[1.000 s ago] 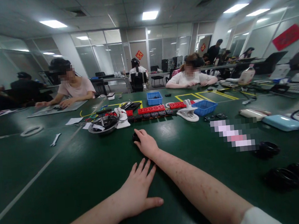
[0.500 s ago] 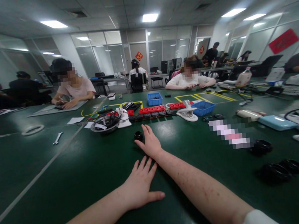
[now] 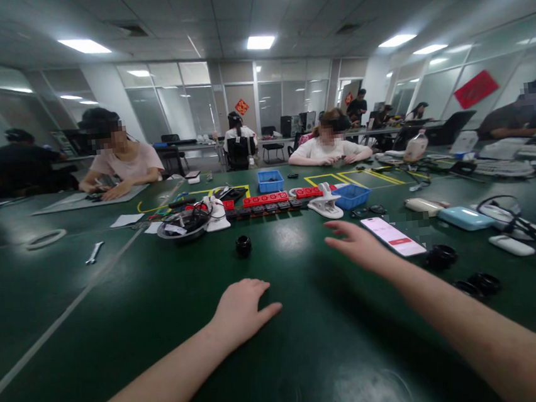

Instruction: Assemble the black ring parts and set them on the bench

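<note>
While the right hand [image 3: 360, 246] hangs open just above the table [image 3: 118, 316], fingers spread and gripping nothing, the phone [image 3: 393, 236] lies flat and screen-up just beside its fingertips, right of centre in the frame. Whether a fingertip touches the phone's near edge is hard to tell from this angle; it looks apart. The left hand [image 3: 240, 308] rests palm-down on the bare green surface at lower centre, loosely open and empty.

As a judgement, the step in hand is a reach across to the phone, with no hold made. Picking up so thin and flat a thing would call for fingers working under one long edge, or sliding it first.

A small black knob [image 3: 242, 246] stands alone left of the right hand, well apart from both hands. Beyond the phone, toward the right edge, sit black rings [image 3: 441, 255] and a blue case [image 3: 464, 218]. Farther up the frame lie a white clip [image 3: 324, 203], a blue basket [image 3: 351, 195], red power strips [image 3: 265, 199] and a bowl [image 3: 182, 225] of cables. A wrench [image 3: 93, 252] lies at left. Other people work at the table's far side.
</note>
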